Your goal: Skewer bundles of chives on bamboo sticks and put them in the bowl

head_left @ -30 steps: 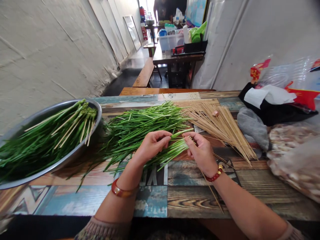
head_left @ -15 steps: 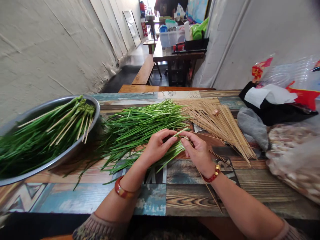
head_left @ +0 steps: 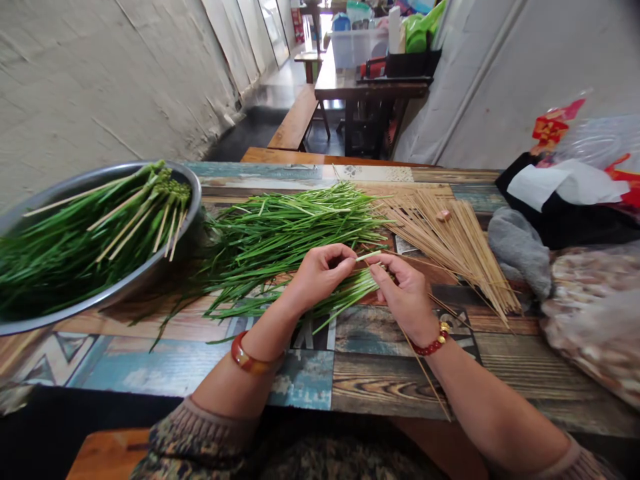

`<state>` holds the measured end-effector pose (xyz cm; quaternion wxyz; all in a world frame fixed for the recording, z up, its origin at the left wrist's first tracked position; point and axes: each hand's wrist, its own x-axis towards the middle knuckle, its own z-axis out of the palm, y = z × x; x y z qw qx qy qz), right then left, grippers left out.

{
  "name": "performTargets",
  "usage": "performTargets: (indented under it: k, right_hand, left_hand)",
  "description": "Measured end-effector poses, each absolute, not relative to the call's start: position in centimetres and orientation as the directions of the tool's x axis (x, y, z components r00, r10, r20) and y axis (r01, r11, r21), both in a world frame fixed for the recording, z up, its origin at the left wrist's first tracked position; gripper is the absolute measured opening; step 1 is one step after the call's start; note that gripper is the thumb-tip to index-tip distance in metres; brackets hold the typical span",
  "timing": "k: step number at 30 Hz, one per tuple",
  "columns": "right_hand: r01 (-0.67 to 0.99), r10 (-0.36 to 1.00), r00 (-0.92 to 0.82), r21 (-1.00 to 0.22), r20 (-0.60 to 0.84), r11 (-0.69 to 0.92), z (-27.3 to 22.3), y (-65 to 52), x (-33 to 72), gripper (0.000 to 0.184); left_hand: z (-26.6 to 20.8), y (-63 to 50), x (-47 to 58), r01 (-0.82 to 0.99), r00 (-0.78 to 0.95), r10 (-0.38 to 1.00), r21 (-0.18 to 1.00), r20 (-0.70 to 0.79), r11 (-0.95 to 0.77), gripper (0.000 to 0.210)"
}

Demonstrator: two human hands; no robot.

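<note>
Over the middle of the table, my left hand (head_left: 323, 273) pinches a green chive stalk (head_left: 368, 256) between thumb and fingertips. My right hand (head_left: 407, 293) is closed close beside it, gripping a thin bamboo skewer (head_left: 425, 373) whose long end slants down toward the table's front edge. Both sets of fingertips meet at the pale stalk end; the skewer's tip there is too small to make out. Under the hands lies a small bunch of chives (head_left: 350, 290), pale ends to the right. Behind it is a large chive pile (head_left: 300, 223). Loose bamboo skewers (head_left: 465, 250) fan out at right.
A metal basin (head_left: 125, 288) at left holds chives threaded on skewers. On the right are a grey mesh bundle (head_left: 520, 247), a bag of pale mushroom-like pieces (head_left: 595, 313) and a black cloth (head_left: 575, 223). Beyond stand a bench (head_left: 295, 120) and another table (head_left: 330, 77).
The camera view has tipped down slightly and shifted left. My hands stay together at the stalk end, with a slightly wider gap between them.
</note>
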<state>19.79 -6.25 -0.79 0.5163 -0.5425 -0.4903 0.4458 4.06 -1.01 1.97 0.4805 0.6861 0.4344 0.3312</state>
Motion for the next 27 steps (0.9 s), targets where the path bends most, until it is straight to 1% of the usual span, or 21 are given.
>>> performTargets:
  k: [5,12,16,27]
  right_hand:
    - [0.070,0.996,0.094,-0.998,0.010,0.003,-0.98,-6.26,19.83,0.025]
    - [0.101,0.995,0.101,-0.995,-0.001,-0.011,-0.82,-6.43,19.87,0.028]
    - [0.120,0.993,0.113,-0.993,0.032,0.019,-0.53,-6.54,19.86,0.027]
    - [0.150,0.993,0.107,-0.988,0.059,0.042,-0.43,-6.57,19.89,0.028]
  left_hand:
    - [1.85,-1.14,4.08,0.212,0.421,0.907,0.972,0.005,-0.103,0.025]
    - [1.92,-1.18,4.25,0.142,0.346,0.937,0.990,-0.037,-0.013,0.024]
    - [1.94,-1.23,4.28,0.146,0.364,0.930,0.989,-0.041,-0.013,0.024]
    - [1.84,-1.33,4.30,0.138,0.371,0.928,0.990,-0.029,-0.024,0.025]
